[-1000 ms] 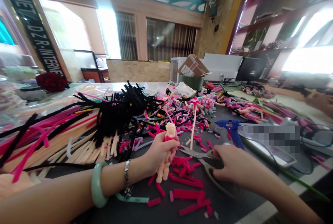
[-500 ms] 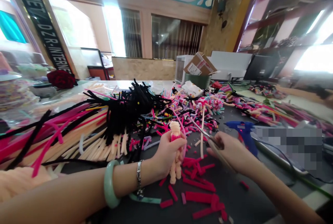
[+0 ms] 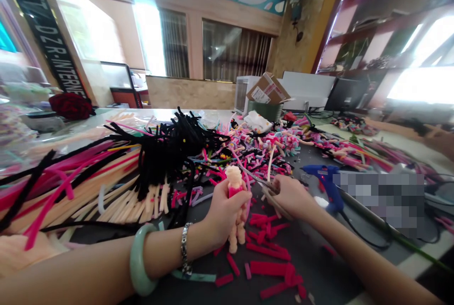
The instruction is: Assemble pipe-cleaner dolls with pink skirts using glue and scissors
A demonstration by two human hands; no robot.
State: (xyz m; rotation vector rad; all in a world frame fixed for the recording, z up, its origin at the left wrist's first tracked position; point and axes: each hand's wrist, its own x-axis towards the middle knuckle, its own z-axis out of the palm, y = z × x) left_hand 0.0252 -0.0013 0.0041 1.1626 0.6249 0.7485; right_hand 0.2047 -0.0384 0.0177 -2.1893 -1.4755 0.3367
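Observation:
My left hand [image 3: 230, 205] is wrapped round a small doll [image 3: 233, 175] made of fuzzy chenille stems, with a cream head and legs and a bright pink top. The doll is upright, its middle partly hidden by my fingers. A thin pink-purple stem [image 3: 247, 182] rises beside it. My right hand [image 3: 289, 196] is closed on scissors [image 3: 260, 181], their metal blades pointing left towards the doll and that stem. I cannot tell whether the blades touch the stem. Cut pink pieces [image 3: 271, 269] lie on the dark table below the hands.
Black chenille stems [image 3: 173, 144] and cream strips [image 3: 142, 203] are heaped at left. Colourful scraps [image 3: 255, 146] cover the table's middle. A blue glue gun [image 3: 328, 184] with a cable stands at right. Behind is a cardboard box [image 3: 268, 90]. Another person's hand [image 3: 438, 132] is at far right.
My right hand has moved left with the scissors, bringing the blades close to the doll. My left hand still holds the doll. The view has shifted slightly.

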